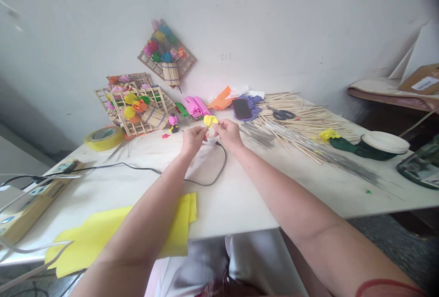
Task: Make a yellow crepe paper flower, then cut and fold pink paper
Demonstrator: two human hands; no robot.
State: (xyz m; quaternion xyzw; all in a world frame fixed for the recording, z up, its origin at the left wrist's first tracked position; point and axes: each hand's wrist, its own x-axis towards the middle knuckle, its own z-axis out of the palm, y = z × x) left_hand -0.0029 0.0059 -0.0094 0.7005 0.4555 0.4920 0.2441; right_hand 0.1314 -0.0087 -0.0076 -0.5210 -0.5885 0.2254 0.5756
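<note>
A small yellow paper flower [210,120] is held up between my hands over the middle of the table. My left hand [194,140] is closed, its fingertips pinched at the lower left of the flower. My right hand [229,134] is closed too, with thumb and fingers gripping the flower's right side. The flower's lower end is hidden by my fingers. Just left of my hands stands a small pink paper flower [173,120]. A scrap of red paper [165,136] lies on the table near it.
Yellow crepe paper [92,233] lies under my left forearm. A black cable [212,183] crosses the table from a power strip [58,180]. Scissors [284,114], a phone [242,109], wooden sticks [308,116] and wires [329,159] lie right. Yellow tape [89,140] and flower-decorated racks [132,125] stand left.
</note>
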